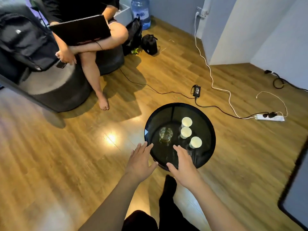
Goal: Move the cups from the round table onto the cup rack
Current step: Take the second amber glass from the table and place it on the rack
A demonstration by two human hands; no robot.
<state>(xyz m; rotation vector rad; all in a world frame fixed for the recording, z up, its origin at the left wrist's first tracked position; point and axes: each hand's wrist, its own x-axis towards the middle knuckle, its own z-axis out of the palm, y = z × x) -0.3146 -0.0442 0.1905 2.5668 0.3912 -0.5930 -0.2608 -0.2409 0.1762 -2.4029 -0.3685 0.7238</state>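
Step in hand, as I judge it: reach for a first cup. Best to take the nearest paper cup point(195, 142) round its wall with the right hand point(183, 165), lightly so it does not crush; the glass point(165, 135) holds yellowish liquid and should stay level.

Three white paper cups, upright and open-topped, stand in a row on the right of the round table point(206, 155); the clear glass is left of them.

Both hands hover over the near rim, fingers spread wide, holding nothing; left hand point(140, 161) beside the edge. Cup rack not in view.
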